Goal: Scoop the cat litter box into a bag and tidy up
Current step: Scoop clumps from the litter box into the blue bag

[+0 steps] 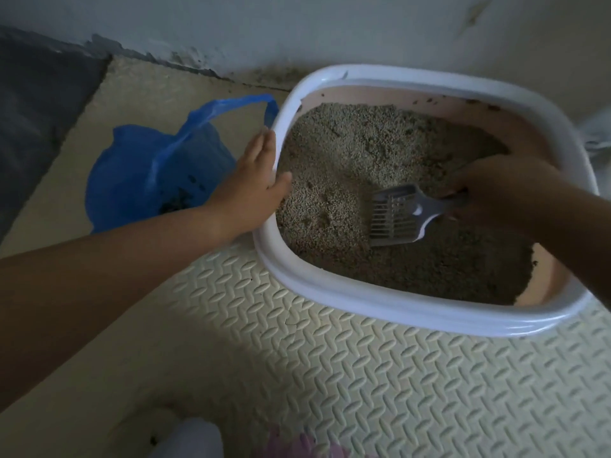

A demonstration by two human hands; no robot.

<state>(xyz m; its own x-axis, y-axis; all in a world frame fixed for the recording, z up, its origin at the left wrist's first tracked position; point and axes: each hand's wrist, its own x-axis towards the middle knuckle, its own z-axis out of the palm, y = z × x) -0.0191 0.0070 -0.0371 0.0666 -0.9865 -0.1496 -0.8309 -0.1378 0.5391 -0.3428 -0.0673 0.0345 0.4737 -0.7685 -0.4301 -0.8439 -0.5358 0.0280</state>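
Observation:
A litter box [334, 294] with a white rim and pink inner walls stands on the floor mat, filled with beige litter [347, 160]. My left hand [254, 186] grips the box's left rim, thumb inside and fingers outside. My right hand [496, 190] is closed on the handle of a grey slotted scoop [396, 213], whose blade rests low on the litter near the box's middle. To the left of the box a blue plastic bag [142, 173] stands open, with dark clumps visible inside it.
A cream textured foam mat [363, 375] covers the floor. A wall [297, 28] with a stained base runs behind the box. A dark grey surface [36, 100] lies at far left. Something white [191, 438] and pale purple sits at the bottom edge.

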